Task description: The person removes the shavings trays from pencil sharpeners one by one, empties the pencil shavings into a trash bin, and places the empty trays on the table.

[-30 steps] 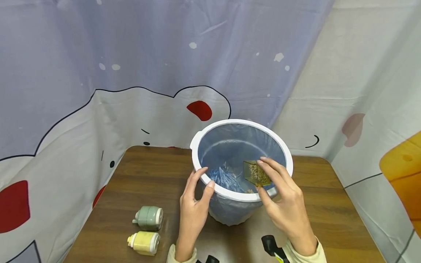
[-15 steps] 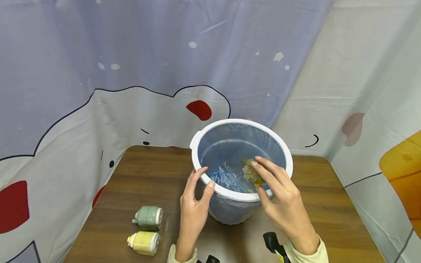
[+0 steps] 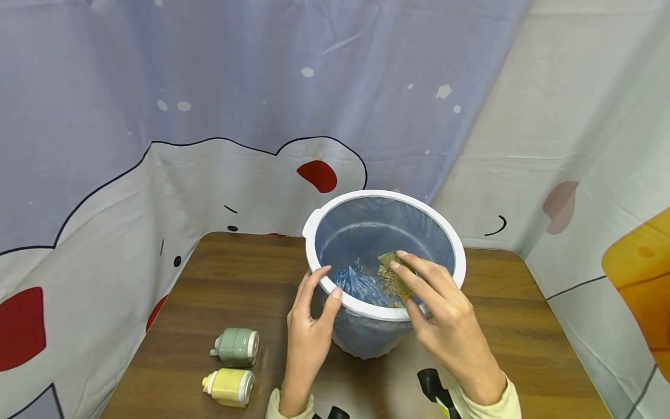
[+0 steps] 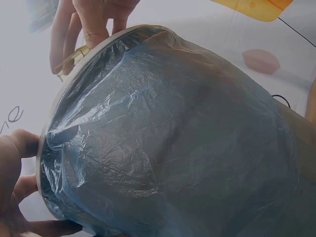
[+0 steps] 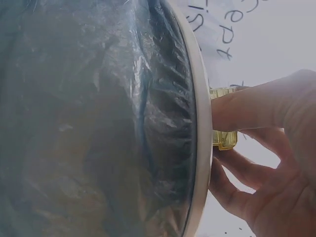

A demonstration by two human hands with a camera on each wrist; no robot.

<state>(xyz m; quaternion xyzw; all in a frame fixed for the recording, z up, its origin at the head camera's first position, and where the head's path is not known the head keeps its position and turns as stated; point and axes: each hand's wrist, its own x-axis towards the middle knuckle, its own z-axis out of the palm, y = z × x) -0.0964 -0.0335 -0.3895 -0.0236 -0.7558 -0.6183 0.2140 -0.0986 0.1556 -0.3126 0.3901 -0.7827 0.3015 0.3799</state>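
A white-rimmed bin (image 3: 373, 194) with a translucent blue liner stands upright on the table. My left hand (image 3: 309, 329) holds its near-left rim, fingertips over the edge and thumb at the front. My right hand (image 3: 447, 314) pinches a small see-through yellow box (image 3: 394, 284) between thumb and fingers over the bin's opening. The box is tilted, and brown crumb-like bits show in it. In the right wrist view the yellow box (image 5: 226, 139) is partly hidden by the thumb and the bin's rim. Inside the bin lies a crumpled blue plastic bag (image 3: 360, 284), with some bits near it.
On the wooden table (image 3: 246, 279), left of the bin, a green bottle-shaped item (image 3: 235, 347) and a yellow one (image 3: 229, 387) lie on their sides. A printed curtain (image 3: 272, 75) hangs close behind the table and along its sides.
My right hand has shifted slightly left with the yellow box, and the box has turned and tipped further. My left hand and the bin have stayed in place.
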